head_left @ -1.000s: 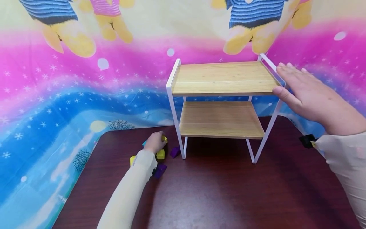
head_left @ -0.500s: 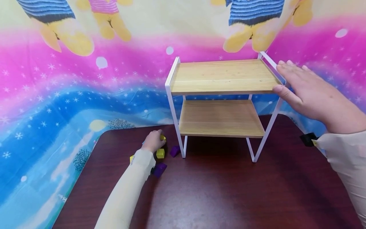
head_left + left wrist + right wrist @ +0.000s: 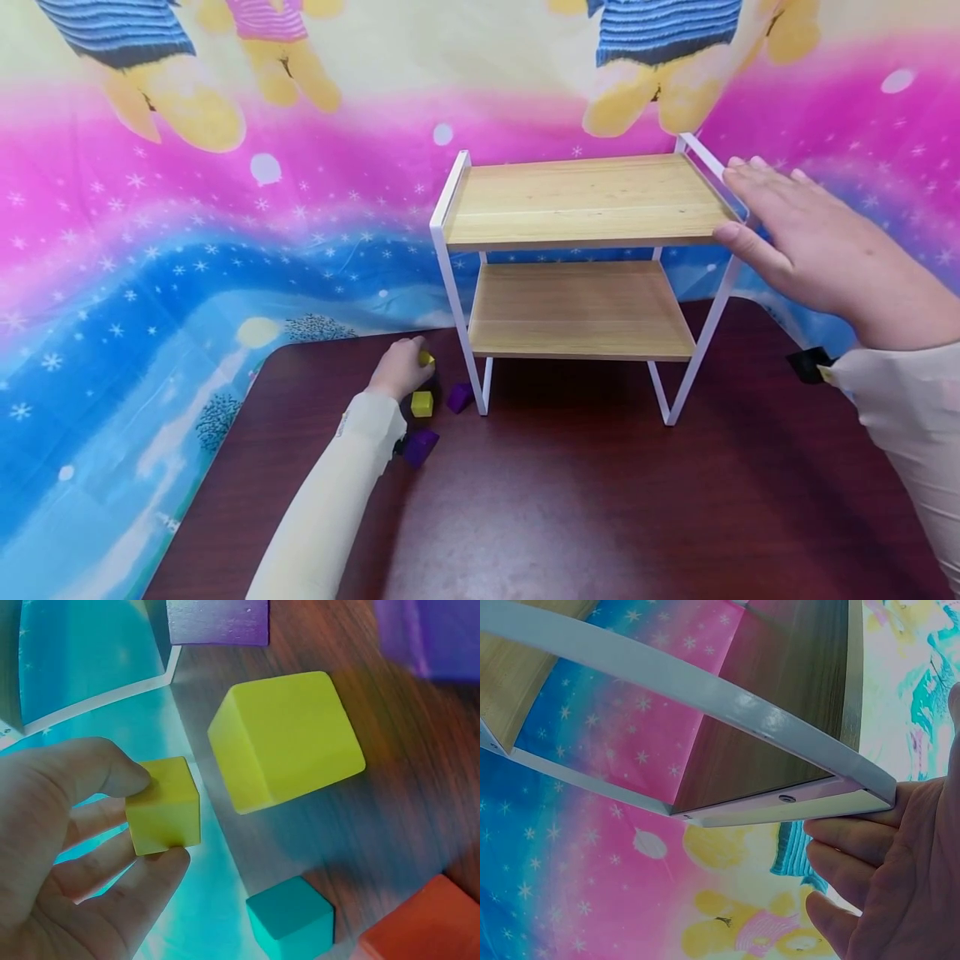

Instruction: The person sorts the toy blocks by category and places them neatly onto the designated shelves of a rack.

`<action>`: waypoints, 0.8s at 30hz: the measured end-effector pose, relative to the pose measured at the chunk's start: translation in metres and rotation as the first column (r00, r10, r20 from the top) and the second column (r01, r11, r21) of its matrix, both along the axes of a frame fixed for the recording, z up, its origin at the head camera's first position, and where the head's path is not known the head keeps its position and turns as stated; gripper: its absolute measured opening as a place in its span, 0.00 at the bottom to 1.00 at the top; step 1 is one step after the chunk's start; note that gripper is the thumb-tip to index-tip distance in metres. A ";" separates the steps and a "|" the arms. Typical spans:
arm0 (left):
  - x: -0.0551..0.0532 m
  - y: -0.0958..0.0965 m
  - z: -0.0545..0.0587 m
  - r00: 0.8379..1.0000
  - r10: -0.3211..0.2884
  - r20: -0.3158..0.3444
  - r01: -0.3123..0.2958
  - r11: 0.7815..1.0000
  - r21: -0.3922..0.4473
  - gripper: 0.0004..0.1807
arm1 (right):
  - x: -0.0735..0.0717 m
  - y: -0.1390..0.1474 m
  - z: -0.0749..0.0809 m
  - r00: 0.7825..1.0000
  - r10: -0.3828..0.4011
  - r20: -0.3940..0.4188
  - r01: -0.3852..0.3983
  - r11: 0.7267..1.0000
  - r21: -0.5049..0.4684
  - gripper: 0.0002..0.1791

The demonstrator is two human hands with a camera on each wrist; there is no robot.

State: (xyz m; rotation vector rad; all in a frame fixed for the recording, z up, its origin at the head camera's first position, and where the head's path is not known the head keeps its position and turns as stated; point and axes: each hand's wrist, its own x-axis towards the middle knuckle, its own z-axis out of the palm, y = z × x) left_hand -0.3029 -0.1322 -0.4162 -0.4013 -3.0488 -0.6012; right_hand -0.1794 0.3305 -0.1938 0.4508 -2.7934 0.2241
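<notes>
My left hand [image 3: 397, 368] is low over the table, left of the shelf, and pinches a small yellow cube [image 3: 163, 810] between thumb and fingers. Beside it on the table sits another yellow block [image 3: 292, 742]. A teal cube [image 3: 292, 919] and a red block [image 3: 427, 930] lie nearby in the left wrist view. Two purple blocks [image 3: 421, 448] [image 3: 460, 397] are close to the hand and the shelf leg. My right hand [image 3: 813, 242], fingers straight, touches the top right corner of the two-tier shelf [image 3: 592, 200] at its white frame [image 3: 780, 727].
The shelf has wooden boards, with a lower board [image 3: 581, 308] under the top one, and stands at the back of the dark red-brown table [image 3: 570, 500]. A patterned cloth [image 3: 165, 250] hangs behind and along the left side.
My left hand has shifted slightly left and back with the yellow cube, and its forearm now covers the yellow block at the left. My right hand stays at the shelf corner.
</notes>
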 end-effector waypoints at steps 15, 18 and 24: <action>0.008 -0.004 0.010 1.000 -0.013 -0.027 0.013 1.000 -0.009 0.21 | 0.002 -0.002 0.001 1.000 -0.009 0.010 0.009 1.000 -0.007 0.40; 0.011 -0.005 0.012 0.999 -0.015 -0.041 0.015 1.000 -0.002 0.20 | 0.001 -0.002 0.000 1.000 -0.013 0.009 0.013 1.000 -0.008 0.40; 0.016 -0.009 0.017 0.999 -0.010 -0.049 0.011 1.000 0.025 0.19 | 0.000 -0.002 -0.001 1.000 -0.017 0.010 0.017 1.000 -0.007 0.41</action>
